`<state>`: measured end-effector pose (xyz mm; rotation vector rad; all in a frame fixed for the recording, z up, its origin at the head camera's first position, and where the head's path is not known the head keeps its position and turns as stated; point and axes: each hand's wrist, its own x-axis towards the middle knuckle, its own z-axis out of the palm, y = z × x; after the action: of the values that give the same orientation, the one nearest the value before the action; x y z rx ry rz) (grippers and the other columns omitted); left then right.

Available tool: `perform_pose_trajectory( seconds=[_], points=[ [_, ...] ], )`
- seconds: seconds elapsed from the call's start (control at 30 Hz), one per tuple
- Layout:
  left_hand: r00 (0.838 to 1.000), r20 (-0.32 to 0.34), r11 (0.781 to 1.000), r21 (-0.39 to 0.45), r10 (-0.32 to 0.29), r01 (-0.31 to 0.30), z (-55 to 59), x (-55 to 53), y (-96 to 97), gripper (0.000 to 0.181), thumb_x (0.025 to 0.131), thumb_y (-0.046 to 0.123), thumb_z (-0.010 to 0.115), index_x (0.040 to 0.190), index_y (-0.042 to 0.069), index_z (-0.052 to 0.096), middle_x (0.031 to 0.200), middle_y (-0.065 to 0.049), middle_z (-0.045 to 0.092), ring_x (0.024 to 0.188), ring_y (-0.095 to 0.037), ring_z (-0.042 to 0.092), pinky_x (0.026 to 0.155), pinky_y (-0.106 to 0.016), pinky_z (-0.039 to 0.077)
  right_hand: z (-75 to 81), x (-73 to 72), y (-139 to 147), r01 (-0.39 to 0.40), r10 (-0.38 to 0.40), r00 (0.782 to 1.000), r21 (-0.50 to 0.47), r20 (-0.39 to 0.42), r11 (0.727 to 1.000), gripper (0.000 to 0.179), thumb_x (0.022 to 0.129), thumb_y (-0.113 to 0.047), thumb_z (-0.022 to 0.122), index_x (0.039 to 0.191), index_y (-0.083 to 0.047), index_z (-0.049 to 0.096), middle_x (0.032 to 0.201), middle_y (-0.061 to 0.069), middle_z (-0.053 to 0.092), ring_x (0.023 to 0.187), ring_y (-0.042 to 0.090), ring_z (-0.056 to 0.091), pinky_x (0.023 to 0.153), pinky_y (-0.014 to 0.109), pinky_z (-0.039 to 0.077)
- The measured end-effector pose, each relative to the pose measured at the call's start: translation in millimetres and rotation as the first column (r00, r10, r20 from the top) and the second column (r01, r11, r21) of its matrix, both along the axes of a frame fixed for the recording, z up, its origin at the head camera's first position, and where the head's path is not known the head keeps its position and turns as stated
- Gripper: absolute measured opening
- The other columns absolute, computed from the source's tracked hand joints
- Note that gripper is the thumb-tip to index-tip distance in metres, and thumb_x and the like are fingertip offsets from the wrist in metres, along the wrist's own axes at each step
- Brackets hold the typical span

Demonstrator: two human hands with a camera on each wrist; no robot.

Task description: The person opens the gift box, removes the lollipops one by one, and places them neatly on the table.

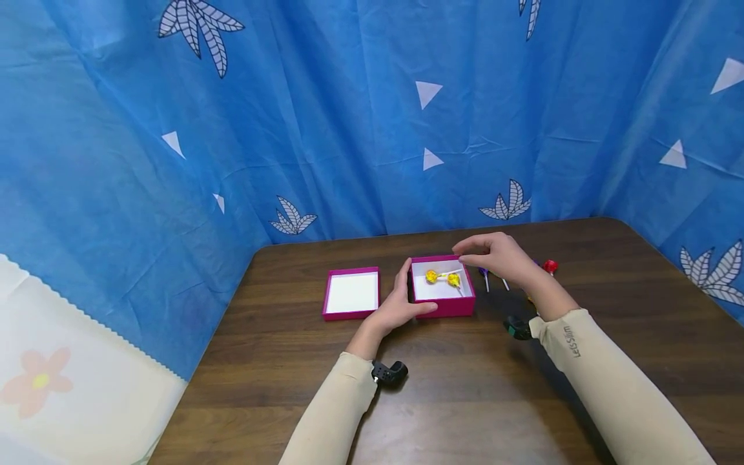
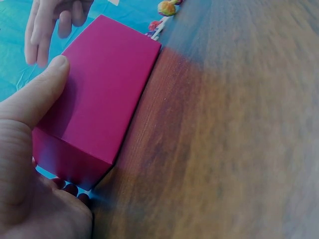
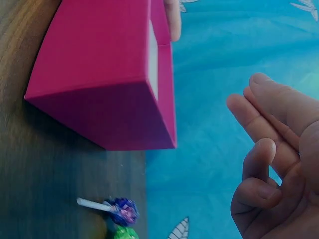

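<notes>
A magenta box (image 1: 447,308) with a white inside stands open-topped on the table, and two yellow lollipops (image 1: 431,277) lie in it. My left hand (image 1: 394,310) holds the box's left end, with its thumb on the near wall and its fingers along the left side. In the left wrist view, that thumb lies flat on the magenta wall. Over the box's right rear corner hovers my right hand (image 1: 498,255). Its fingers are loosely bent, and the right wrist view shows nothing between them, apart from the box.
Left of the box lies its shallow lid (image 1: 351,292), white side up. Loose lollipops lie to the right, including a purple one (image 3: 123,211), a green one (image 3: 125,233) and a red one (image 1: 550,265), partly behind my right arm. A blue curtain (image 1: 372,142) hangs behind the table.
</notes>
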<state>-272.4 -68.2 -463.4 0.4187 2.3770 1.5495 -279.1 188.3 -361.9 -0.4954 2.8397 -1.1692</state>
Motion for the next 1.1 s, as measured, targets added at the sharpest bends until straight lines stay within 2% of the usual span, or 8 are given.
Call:
perform_pose_trajectory(
  seconds=[0.17, 0.4, 0.77, 1.1],
  points=[
    [1.0, 0.004, 1.0, -0.002, -0.003, 0.003, -0.7, 0.1, 1.0, 0.117, 0.076, 0.049, 0.081, 0.157, 0.046, -0.003, 0.167, 0.0, 0.01, 0.151, -0.028, 0.021, 0.119, -0.061, 0.03, -7.6, -9.2, -8.7, -0.015, 0.015, 0.999, -0.011, 0.031, 1.0, 0.031, 0.095, -0.023, 0.069, 0.124, -0.011, 0.071, 0.13, 0.014, 0.068, 0.125, 0.035, 0.056, 0.102, 0.057, 0.049],
    [1.0, 0.01, 1.0, 0.0, -0.005, 0.005, -0.2, 1.2, 0.6, 0.116, 0.077, 0.051, 0.08, 0.157, 0.046, -0.003, 0.167, -0.001, 0.009, 0.151, -0.029, 0.022, 0.119, -0.061, 0.029, -18.9, -17.7, -17.7, 0.01, -0.012, 0.996, 0.028, 0.083, 1.0, 0.034, 0.093, -0.029, 0.072, 0.123, -0.014, 0.072, 0.131, 0.013, 0.067, 0.126, 0.036, 0.055, 0.103, 0.059, 0.048],
    [1.0, 0.003, 1.0, -0.002, -0.008, 0.008, -0.8, 0.6, 0.5, 0.114, 0.079, 0.048, 0.08, 0.157, 0.045, -0.003, 0.168, -0.001, 0.007, 0.152, -0.03, 0.02, 0.119, -0.062, 0.029, -35.5, -24.5, -18.0, 0.017, -0.023, 0.996, 0.061, 0.091, 0.998, 0.028, 0.092, -0.024, 0.072, 0.119, -0.015, 0.075, 0.127, 0.013, 0.069, 0.121, 0.035, 0.058, 0.1, 0.055, 0.051],
    [1.0, 0.002, 1.0, 0.007, -0.011, 0.011, 0.0, -0.1, 0.9, 0.114, 0.079, 0.047, 0.08, 0.157, 0.044, -0.003, 0.168, -0.001, 0.008, 0.153, -0.029, 0.019, 0.119, -0.061, 0.03, -44.5, -33.4, -24.5, 0.01, -0.021, 0.998, 0.154, 0.067, 0.988, 0.025, 0.092, -0.026, 0.073, 0.115, -0.021, 0.077, 0.125, 0.011, 0.071, 0.116, 0.033, 0.06, 0.095, 0.051, 0.052]
  ],
)
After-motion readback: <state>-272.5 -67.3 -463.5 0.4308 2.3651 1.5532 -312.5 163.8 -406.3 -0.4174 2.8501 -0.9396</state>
